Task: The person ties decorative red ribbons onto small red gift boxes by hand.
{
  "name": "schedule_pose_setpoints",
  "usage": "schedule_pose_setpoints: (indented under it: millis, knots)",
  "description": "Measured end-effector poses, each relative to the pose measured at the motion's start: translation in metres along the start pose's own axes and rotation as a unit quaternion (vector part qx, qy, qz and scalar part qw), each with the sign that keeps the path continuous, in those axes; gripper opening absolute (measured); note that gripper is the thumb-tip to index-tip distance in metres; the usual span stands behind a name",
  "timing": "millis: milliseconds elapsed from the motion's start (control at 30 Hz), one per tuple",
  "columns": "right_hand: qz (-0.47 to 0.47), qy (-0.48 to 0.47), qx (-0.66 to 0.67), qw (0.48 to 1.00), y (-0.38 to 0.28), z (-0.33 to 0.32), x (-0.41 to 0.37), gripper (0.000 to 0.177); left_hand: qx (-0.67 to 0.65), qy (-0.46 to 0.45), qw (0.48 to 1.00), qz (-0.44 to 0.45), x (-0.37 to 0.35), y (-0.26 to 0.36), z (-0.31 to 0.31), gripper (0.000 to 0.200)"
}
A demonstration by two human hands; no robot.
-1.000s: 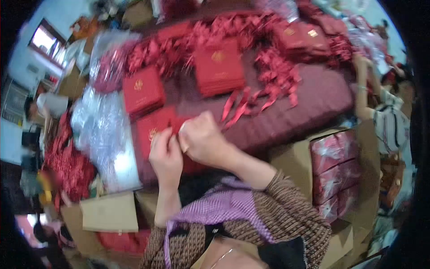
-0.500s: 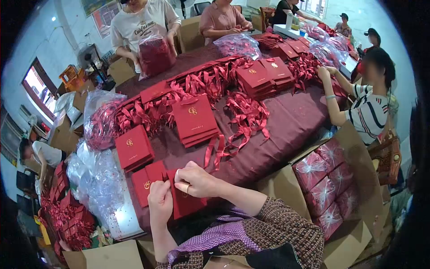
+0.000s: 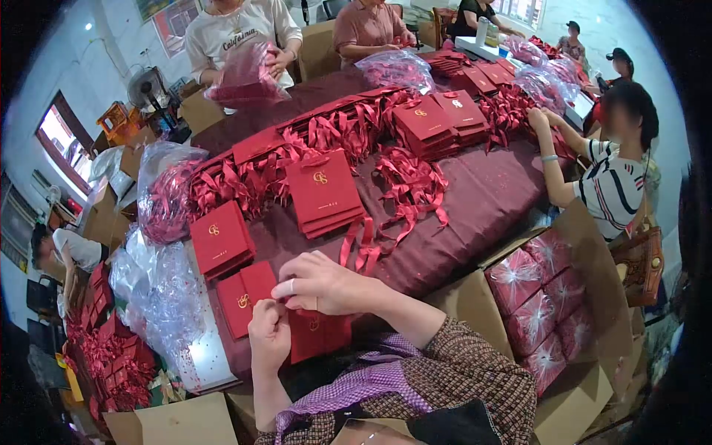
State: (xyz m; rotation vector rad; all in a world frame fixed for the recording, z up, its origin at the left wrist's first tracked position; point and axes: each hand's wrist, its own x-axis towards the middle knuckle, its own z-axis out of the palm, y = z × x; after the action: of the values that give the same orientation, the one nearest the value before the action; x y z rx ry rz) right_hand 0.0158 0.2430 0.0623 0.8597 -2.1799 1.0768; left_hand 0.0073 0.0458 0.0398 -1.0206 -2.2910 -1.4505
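Observation:
My left hand is closed in a pinch at the upper left corner of a red paper gift bag with a gold logo. Above that bag, my right hand, with a ring on one finger, has its fingertips drawn together close to my left thumb. Whatever lies between the fingers of either hand is hidden. Just beyond my left hand lie more red bags, partly covered by it. Farther off are a stack of red bags and a taller stack with ribbon handles.
A heap of red ribbons lies on the dark red tablecloth. Clear plastic is piled at the left. An open carton with wrapped red packs stands at my right. Several people work around the table.
My right hand has lifted slightly, and its fingers have shifted left toward my left thumb. My left hand has barely moved. Across the table, a person has tilted a plastic-wrapped red pack.

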Motion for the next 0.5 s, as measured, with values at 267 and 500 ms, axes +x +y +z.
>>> schedule_pose_setpoints:
  millis: [267, 500]
  knots:
    - [-0.011, -0.096, 0.088, 0.991, 0.008, 0.002, -0.006, 0.009, -0.071, -0.052, 0.992, -0.088, -0.006, -0.003, -0.007, 0.006]
    - [-0.001, -0.131, 0.071, 0.989, 0.007, -0.009, -0.01, 0.014, -0.337, 0.178, 0.887, -0.261, -0.013, -0.039, -0.034, 0.007]
